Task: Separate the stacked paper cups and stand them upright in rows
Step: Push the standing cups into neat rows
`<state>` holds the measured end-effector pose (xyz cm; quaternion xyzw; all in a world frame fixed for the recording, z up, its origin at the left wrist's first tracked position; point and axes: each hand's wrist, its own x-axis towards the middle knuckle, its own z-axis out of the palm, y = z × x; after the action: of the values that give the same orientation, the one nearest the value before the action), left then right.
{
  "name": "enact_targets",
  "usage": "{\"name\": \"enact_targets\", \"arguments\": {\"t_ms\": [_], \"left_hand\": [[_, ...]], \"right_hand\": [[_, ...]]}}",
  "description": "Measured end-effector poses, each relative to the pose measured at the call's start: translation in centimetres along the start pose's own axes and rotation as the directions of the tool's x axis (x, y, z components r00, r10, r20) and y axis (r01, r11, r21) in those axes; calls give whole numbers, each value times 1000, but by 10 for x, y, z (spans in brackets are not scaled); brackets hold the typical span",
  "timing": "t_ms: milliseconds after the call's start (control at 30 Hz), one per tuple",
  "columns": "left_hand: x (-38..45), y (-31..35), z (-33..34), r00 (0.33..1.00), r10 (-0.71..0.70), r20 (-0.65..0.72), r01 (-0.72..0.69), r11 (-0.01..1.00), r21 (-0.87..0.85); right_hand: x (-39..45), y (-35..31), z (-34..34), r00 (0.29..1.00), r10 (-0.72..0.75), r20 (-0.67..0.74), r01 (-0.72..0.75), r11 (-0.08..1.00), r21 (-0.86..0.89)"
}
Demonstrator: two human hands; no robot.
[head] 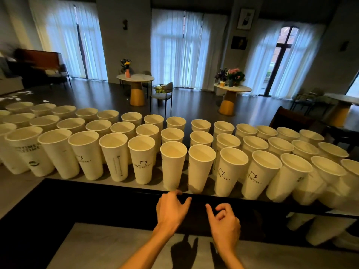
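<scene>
Paper cups are standing upright in rows on the bench. Left hand and right hand are hovering just before the front row — both loosely curled, grasping nothing.

Only one print could be partly read. The tall cream paper cup at the nine o'clock end of the front row bore dark capital letters in two lines, of which "TIME" showed in the upper line; the rest was cut off or blurred. A dark round logo sat below them, illegible. Several other cream paper cups carried a small line-drawn mark over tiny script, too small to read.
</scene>
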<state>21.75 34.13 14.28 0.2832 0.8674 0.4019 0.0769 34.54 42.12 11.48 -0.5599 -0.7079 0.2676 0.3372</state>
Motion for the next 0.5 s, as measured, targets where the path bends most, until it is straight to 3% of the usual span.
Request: {"name": "enact_targets", "arguments": {"t_ms": [133, 233, 367, 500], "left_hand": [[1, -38, -45, 989, -59, -135, 48, 995, -82], [19, -64, -77, 971, -112, -210, 88, 989, -117], [50, -83, -95, 971, -99, -220, 83, 993, -80], [80, -83, -100, 991, -53, -124, 44, 997, -70]], "right_hand": [[-30, -39, 27, 980, -69, 185, 71, 997, -1], [-43, -75, 51, 967, -75, 243, 80, 997, -10], [-40, -102, 77, 980, 5, 197, 3, 999, -39], [-25, -112, 95, 992, 17, 128, -2, 993, -118]]}}
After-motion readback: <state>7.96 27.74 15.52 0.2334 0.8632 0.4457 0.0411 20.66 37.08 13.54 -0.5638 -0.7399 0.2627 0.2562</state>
